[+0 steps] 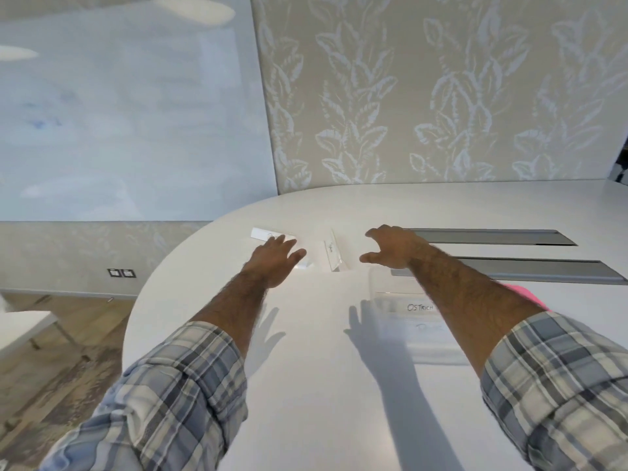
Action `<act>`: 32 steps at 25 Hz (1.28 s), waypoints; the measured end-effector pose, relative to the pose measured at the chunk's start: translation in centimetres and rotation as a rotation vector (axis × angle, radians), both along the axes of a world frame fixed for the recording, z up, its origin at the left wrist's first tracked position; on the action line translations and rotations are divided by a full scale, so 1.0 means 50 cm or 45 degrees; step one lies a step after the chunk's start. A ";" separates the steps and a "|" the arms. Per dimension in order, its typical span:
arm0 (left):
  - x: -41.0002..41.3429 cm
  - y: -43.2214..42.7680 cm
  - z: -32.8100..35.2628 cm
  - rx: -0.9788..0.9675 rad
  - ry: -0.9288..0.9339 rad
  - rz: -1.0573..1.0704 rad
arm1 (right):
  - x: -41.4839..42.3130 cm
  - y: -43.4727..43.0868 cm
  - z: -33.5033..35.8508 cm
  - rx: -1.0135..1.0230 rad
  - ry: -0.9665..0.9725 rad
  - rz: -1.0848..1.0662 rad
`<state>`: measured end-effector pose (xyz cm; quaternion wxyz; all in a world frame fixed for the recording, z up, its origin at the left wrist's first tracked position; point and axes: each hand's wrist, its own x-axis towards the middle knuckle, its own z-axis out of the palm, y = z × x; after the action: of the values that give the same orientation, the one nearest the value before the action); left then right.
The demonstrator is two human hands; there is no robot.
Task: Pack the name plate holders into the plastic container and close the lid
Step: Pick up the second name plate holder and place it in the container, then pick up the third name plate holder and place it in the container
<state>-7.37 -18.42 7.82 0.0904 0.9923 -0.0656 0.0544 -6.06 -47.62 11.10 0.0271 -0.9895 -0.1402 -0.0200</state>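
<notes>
Two hands reach forward over a white oval table (323,385), both arms in rolled plaid sleeves (190,379).

The left hand (273,258) is palm down with its fingers straight and slightly apart, holding nothing. Its fingertips overlap the near edge of a flat holder (261,233), which lies at the hand's 12 o'clock. Whether they touch it cannot be told. At the hand's 3 o'clock, just by the thumb, a white piece (304,265) shows, mostly hidden.

The right hand (394,248) hangs above the table with its fingers loosely bent and spread, the thumb held wide, gripping nothing. At its 9 o'clock, between the two hands, an upright holder (331,253) of clear plastic stands with a small card in it, apart from both hands.

A clear container (384,283) sits on the table at the right hand's 6 o'clock, and the right forearm crosses over it. Inside it lies a card (419,306) lettered "OSTRICH". No lid can be made out.

Two grey strips (492,236) are set into the tabletop at the right hand's 3 o'clock. A pink thing (525,295) peeks out behind the right forearm. Off the table at 9 o'clock stands a white chair (23,329), with wall sockets (121,273) beyond it.
</notes>
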 end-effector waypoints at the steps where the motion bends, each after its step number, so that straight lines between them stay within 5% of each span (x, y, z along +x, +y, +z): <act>1: -0.001 0.033 -0.004 -0.003 0.014 0.029 | 0.005 0.025 0.000 -0.014 0.011 0.013; 16: 0.249 0.363 -0.064 0.075 0.117 -0.086 | 0.207 0.359 -0.069 -0.021 0.118 -0.136; 32: 0.466 0.323 -0.167 0.074 0.144 -0.371 | 0.374 0.406 -0.202 -0.084 0.284 -0.242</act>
<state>15.91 -2.27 -0.51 0.0723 0.9759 -0.2053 -0.0172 12.65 -27.30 0.99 0.0081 -0.9948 -0.0428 0.0923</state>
